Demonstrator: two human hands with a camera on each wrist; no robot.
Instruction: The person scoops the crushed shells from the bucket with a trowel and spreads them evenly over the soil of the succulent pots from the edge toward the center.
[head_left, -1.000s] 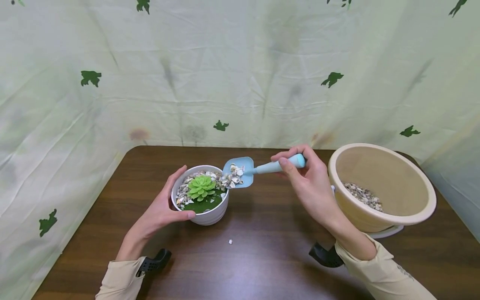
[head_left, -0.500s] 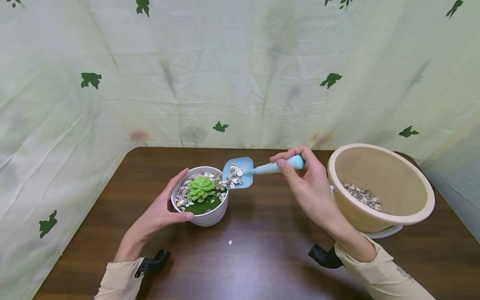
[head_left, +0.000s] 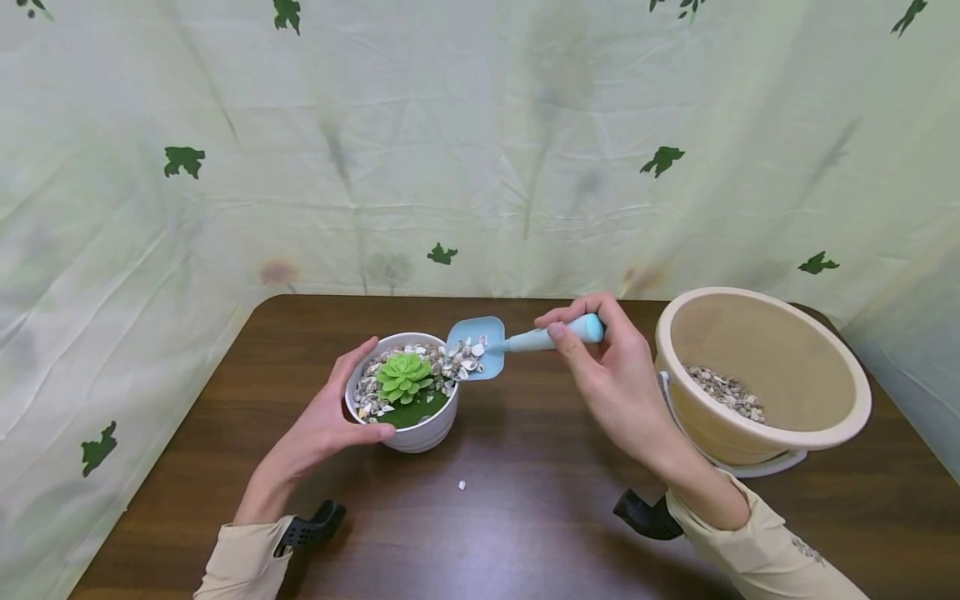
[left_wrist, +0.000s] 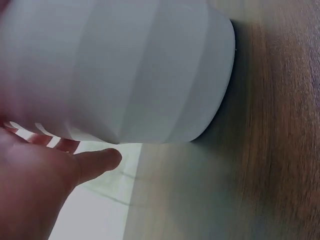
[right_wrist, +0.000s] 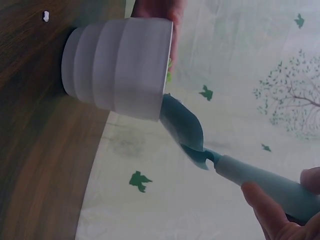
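My left hand point(head_left: 322, 425) grips the side of a white ridged flowerpot point(head_left: 423, 435), thumb at the near side and fingers at the far side. Inside the pot, a green succulent point(head_left: 403, 377) stands among small shells, with a patch of green surface bare at the front. My right hand point(head_left: 618, 375) holds a light blue trowel point(head_left: 536, 340) by its handle. The trowel's blade carries shells point(head_left: 468, 357) and meets the pot's right rim. In the right wrist view, the blade point(right_wrist: 185, 122) slants down to the rim of the pot point(right_wrist: 120, 70).
A large cream bucket point(head_left: 780, 437) with shells point(head_left: 726, 393) at its bottom stands right of my right hand. One small white piece point(head_left: 462, 485) lies on the brown table point(head_left: 510, 533). A patterned cloth point(head_left: 480, 150) hangs behind.
Shells on the blade have shifted toward the pot, leaving more of the blade's far part bare. My right hand has moved slightly left and down. The left hand keeps its hold.
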